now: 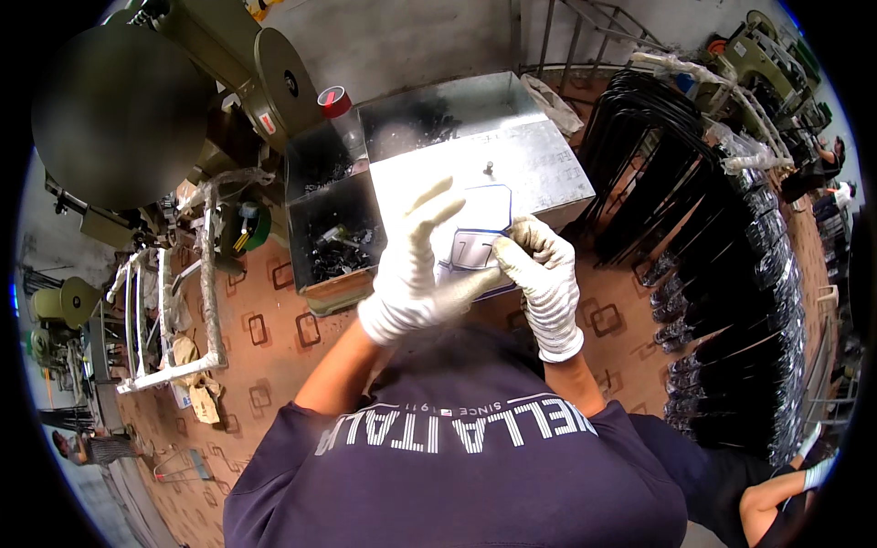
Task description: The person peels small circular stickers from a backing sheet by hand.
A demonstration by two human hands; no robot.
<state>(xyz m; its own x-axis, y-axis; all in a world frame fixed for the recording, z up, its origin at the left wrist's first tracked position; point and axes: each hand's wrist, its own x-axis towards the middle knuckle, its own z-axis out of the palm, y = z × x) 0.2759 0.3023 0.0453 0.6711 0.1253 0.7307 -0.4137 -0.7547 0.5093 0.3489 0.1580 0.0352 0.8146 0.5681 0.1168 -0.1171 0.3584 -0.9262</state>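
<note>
I wear white knitted gloves on both hands. My right hand (546,283) pinches the right edge of a white label with a blue border (493,205), which bears handwritten marks. At the label's left side, my left hand (411,274) has its fingers stretched upward and apart. Its thumb, blurred, reaches along the label's lower edge. Behind the label is a bright pale surface (420,169) on a metal tray (553,169). A small metal piece (489,168) stands on that surface, just above the label.
Dark bins with small black parts (343,247) lie to the left, beside a red-lidded clear jar (338,108). A green machine (274,82) stands at the upper left. Black bent tubes (658,164) crowd the right, where another person's arm (776,498) shows. White-wrapped frames (174,365) stand left.
</note>
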